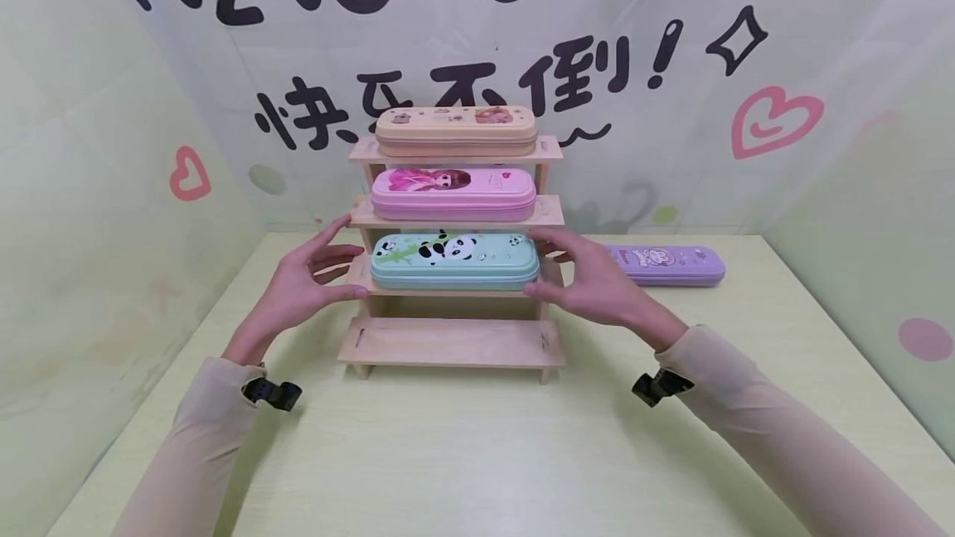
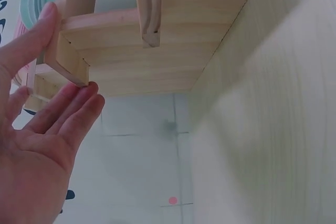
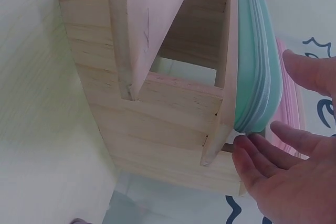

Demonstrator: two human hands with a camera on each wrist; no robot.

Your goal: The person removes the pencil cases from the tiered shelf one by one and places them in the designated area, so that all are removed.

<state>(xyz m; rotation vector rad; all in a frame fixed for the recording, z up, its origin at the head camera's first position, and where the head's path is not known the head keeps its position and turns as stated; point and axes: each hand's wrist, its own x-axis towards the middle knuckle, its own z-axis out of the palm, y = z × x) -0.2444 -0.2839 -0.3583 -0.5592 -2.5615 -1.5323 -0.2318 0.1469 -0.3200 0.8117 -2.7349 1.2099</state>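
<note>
The green case [image 1: 455, 270] sits on the stand [image 1: 550, 212], one tier below the pink case [image 1: 448, 207] and two below the beige case [image 1: 455, 137]. Three cases look placed; the purple case [image 1: 667, 268], on the table [image 1: 462, 454], seems left, the lowest tier [image 1: 451, 342] bare. The right hand [image 1: 597, 282], half open, has fingertips at the green case's end; the left hand [image 1: 300, 282], loosely spread, touches the stand's side.

A booth — lettered backdrop [image 1: 492, 48], side panels [image 1: 880, 222], pale table [image 1: 477, 454].
</note>
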